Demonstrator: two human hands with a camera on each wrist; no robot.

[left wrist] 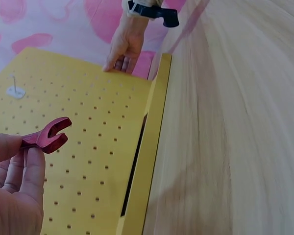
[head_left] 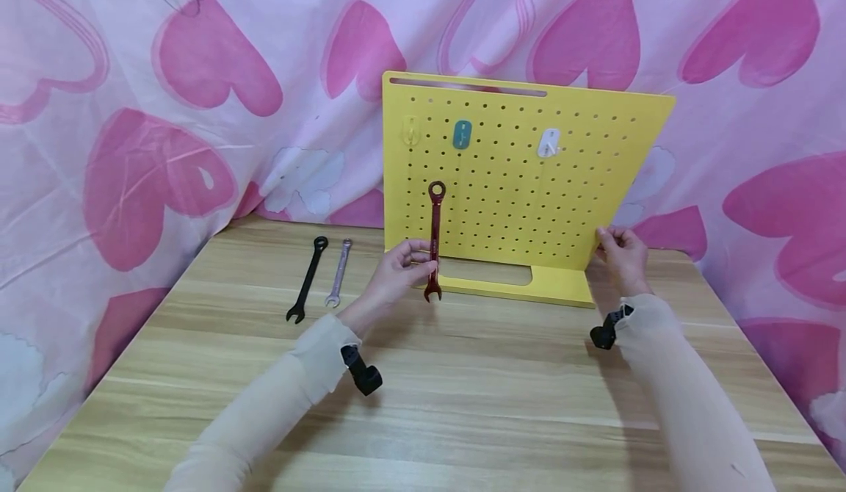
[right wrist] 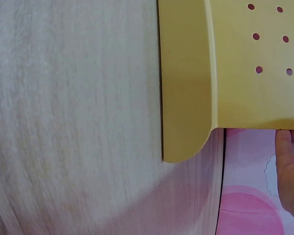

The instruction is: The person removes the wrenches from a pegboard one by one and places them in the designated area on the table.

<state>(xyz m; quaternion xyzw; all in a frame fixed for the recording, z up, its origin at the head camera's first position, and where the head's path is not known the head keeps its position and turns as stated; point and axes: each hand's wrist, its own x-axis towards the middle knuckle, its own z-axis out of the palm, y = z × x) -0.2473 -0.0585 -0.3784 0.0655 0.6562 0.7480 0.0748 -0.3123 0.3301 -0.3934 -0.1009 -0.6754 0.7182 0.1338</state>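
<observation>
My left hand [head_left: 399, 272] pinches a red combination wrench [head_left: 435, 235] near its lower, open end. The wrench stands upright in front of the yellow pegboard [head_left: 568, 213], ring end up. In the left wrist view its red open jaw juts past the thumb and fingers of the left hand [left wrist: 19, 181]. At the board's right edge, low down, my right hand [head_left: 624, 257] grips the panel; some of its fingers are hidden behind it. The right wrist view catches only part of that right hand [right wrist: 290, 171] at the edge.
Three hooks sit high on the board: a yellowish one [head_left: 411, 131], a teal one [head_left: 462, 134] and a white one [head_left: 548, 142]. A black wrench [head_left: 308, 279] and a smaller silver wrench [head_left: 339, 273] lie left on the wooden table [head_left: 463, 404]. A pink heart-print cloth [head_left: 297, 37] hangs behind.
</observation>
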